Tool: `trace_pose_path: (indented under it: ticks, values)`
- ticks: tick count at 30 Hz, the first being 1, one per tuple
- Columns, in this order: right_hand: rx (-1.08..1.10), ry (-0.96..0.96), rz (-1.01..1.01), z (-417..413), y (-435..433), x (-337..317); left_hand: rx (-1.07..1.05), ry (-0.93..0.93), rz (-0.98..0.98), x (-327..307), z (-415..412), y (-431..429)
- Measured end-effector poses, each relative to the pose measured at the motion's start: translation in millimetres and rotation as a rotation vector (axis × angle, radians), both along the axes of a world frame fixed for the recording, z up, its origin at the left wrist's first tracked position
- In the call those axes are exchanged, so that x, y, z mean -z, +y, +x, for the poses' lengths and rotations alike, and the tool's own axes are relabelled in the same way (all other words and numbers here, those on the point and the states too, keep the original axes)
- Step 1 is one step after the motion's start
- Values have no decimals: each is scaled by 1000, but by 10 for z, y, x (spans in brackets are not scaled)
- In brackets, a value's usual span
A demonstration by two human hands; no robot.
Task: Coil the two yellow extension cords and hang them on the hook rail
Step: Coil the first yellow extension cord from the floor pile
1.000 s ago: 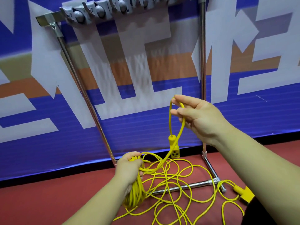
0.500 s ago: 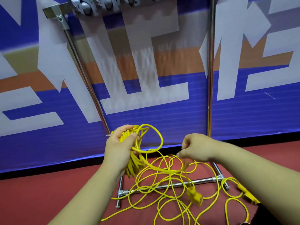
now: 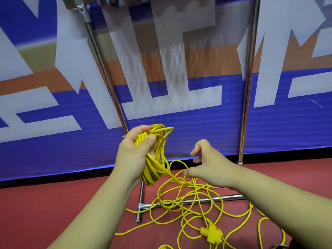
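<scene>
**Coil in the left, slack on the floor**

Your left hand (image 3: 133, 157) grips the gathered coil (image 3: 155, 164), fingers curled round its top so the loops hang free. At its 3 o'clock your right hand (image 3: 210, 168) is loosely spread, holding nothing, just beside the trailing strand. The loose cord (image 3: 195, 203) sprawls on the floor (image 3: 53, 203) at 6 o'clock, and the hook rail (image 3: 115, 0) waits at 12.

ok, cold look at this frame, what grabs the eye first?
The yellow coil bunched in the left hand, dead centre against the blue banner. Below it, loose cord sprawls across the red floor and over the rack's base bar, with a yellow socket near the bottom edge. The right hand hovers, fingers spread, beside the strand leaving the coil.
</scene>
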State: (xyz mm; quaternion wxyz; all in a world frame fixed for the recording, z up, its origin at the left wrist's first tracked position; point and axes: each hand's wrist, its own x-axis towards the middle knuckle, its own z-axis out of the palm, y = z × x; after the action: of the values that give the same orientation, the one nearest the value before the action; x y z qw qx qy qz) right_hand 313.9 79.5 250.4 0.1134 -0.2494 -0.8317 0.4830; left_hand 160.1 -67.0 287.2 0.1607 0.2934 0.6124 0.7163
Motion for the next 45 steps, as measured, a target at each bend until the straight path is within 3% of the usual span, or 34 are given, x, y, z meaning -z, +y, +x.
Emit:
trace_pose_path:
  ticks: [4, 15, 21, 25, 29, 33, 41, 45]
  values:
    - [-250, 97, -128, -92, -166, 155, 50, -71, 86, -70, -2, -52]
    - [-425, 150, -428, -242, -309, 283, 65, -317, 288, -169, -123, -182]
    - [-457, -147, -136, -136, -52, 470, 113, -403, 357, -209, -248, -277]
    - [-253, -66, -93, -96, 101, 451, 148, -341, 254, -194, -261, -331]
    - [-75, 178, -205, -110, 269, 150, 177, -112, 23, -105, -206, -311]
    - [-72, 363, -356, -12, 273, -167, 189, 172, -274, 32, -70, -212]
    - [-235, 341, -169, 123, 100, -451, 417, 324, -484, 207, 168, -22]
    - [-276, 340, -137, 177, 110, -499, 462, 312, -517, 243, 193, 41]
